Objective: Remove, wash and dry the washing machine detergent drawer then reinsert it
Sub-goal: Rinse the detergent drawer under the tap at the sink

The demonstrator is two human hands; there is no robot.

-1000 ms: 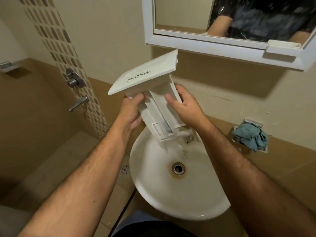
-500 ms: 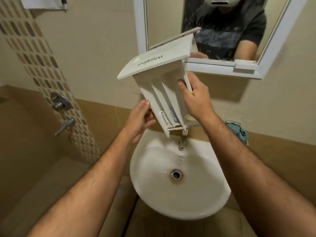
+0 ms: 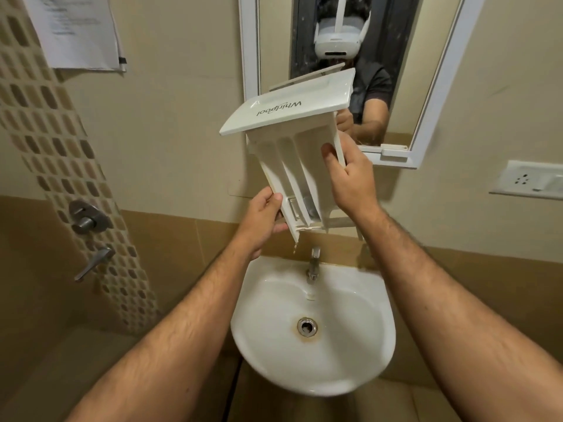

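Left hand (image 3: 262,217) grips lower left edge of white plastic detergent drawer (image 3: 292,147); right hand (image 3: 350,178) closed on its right side. Drawer tilted, front panel up, above round white ceramic sink (image 3: 365,345), dripping beside chrome tap (image 3: 313,266).

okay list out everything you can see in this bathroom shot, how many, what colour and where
detergent drawer: one, white, held tilted above the sink, front panel up
sink: one, white, wall-mounted, bottom centre
tap: one, metal, at the sink's back edge
mirror: one, white frame, wall behind the drawer
paper notice: one, white, wall upper left
shower valve: one, metal, left wall
lever tap: one, metal, below the valve
socket plate: one, white, right wall
left hand: holds the drawer's lower end
right hand: grips the drawer's side
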